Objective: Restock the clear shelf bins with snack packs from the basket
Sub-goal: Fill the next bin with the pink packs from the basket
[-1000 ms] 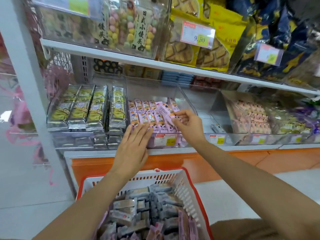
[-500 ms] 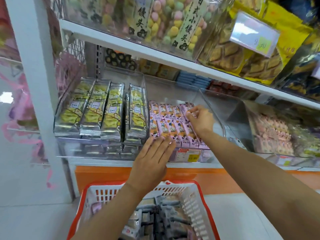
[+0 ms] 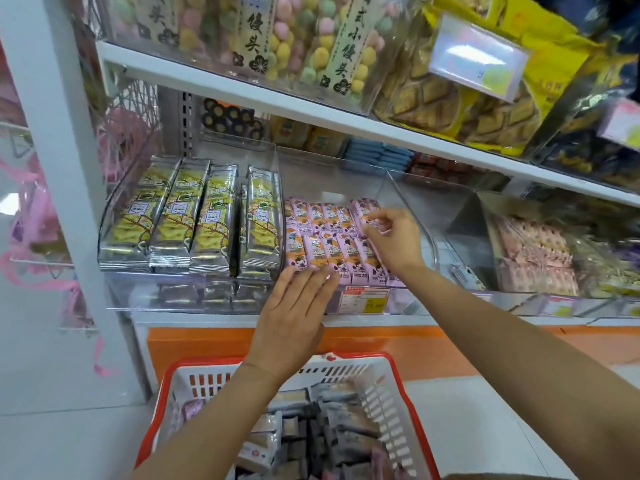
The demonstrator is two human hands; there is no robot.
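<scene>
both arms reach forward over the basket [image 3: 393, 393] to the middle bin [image 3: 410, 206]. the left hand [image 3: 294, 313] lies flat, palm down, fingers straight and close together, with their tips touching the near ends of the front row of pink packs [image 3: 325, 247] at the bin's front edge. the right hand [image 3: 391, 239] is further in and to the right, wrist bent, thumb and fingers curled and pinching one pack [image 3: 363, 211] at the right end of the back row. the two hands are apart, with the front row between them.

the pink packs sit in two rows, side by side, filling the left part of the bin; its right part is bare plastic. a price tag [image 3: 363, 299] is on the bin's front. the left bin [image 3: 114, 296] holds long silver and yellow packs [image 3: 194, 220]. the right bin [image 3: 485, 237] holds pale pink packs, blurred.

the basket is white with a red rim, just below the shelf, and holds grey and purple packs [image 3: 322, 438] in a loose heap.

above, a white shelf [image 3: 311, 123] carries a tub of coloured balls [image 3: 294, 39] and yellow bags [image 3: 450, 102]. below the bins runs an orange strip [image 3: 433, 351]. a white post [image 3: 52, 133] stands at left, with pink ribbon [image 3: 31, 220] beyond it. the floor [image 3: 52, 438] is white.
</scene>
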